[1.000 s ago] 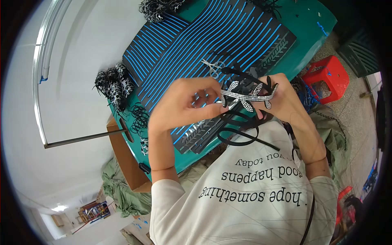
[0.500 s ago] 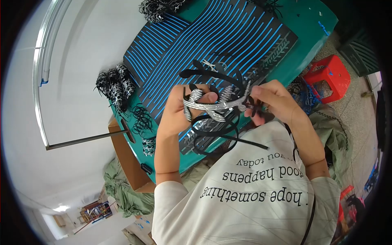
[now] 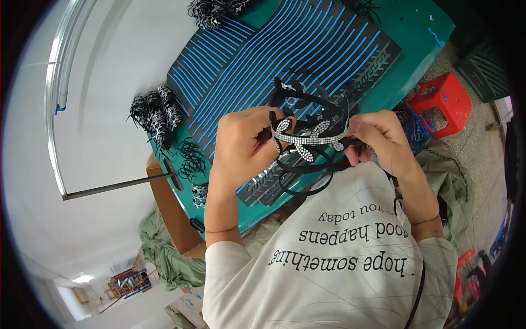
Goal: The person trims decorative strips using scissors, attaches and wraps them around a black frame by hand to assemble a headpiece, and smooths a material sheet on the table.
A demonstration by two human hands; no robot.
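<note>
The white shirt (image 3: 334, 285) bears upside-down dark lettering (image 3: 350, 236) in three lines, reading "hope something", "good happens" and "you today", with fabric folds obscuring small parts.

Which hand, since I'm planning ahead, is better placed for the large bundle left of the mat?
Probably the left hand: it's nearer the bundle than the right hand, though both hold the rhinestone band.

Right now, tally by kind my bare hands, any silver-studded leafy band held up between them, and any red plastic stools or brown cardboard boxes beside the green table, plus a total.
Bare left hand and bare right hand: 2
Silver-studded leafy band: 1
Red plastic stool: 1
Brown cardboard box: 1
Total: 5
</note>
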